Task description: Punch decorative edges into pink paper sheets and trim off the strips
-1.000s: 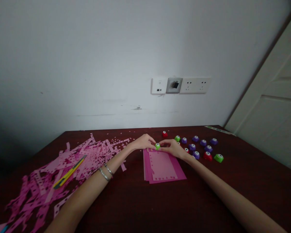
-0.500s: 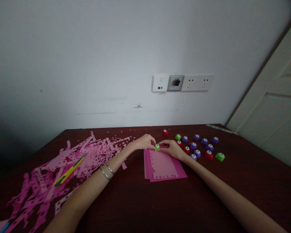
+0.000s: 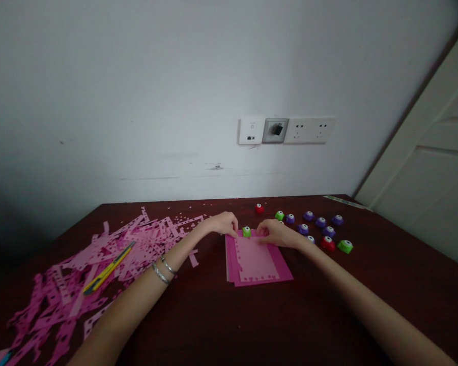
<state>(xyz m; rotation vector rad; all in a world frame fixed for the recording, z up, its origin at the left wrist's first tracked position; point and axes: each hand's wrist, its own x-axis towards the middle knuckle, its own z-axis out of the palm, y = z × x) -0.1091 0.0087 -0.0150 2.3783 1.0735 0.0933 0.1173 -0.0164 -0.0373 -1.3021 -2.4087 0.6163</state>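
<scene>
Plain indoor room, likely in home, used as makeshift craft corner. Pale wall (image 3: 156, 101) with scuffs and dark smudges. White socket plates (image 3: 309, 130) and grey-framed outlet with black plug (image 3: 277, 130) mounted on wall, domestic in look. White panelled door (image 3: 438, 173) at right. Dark red-brown table (image 3: 213, 315) against wall. Craft signs on tabletop: punched pink paper strips (image 3: 137, 246), yellow utility knife (image 3: 109, 269), pink sheets (image 3: 257, 259), small coloured punches (image 3: 327, 243). Light dim, corners shadowy.

wall (image 3: 156, 91): pale, scuffed | table (image 3: 198, 315): dark reddish | door (image 3: 438, 168) (panelled): right
</scene>
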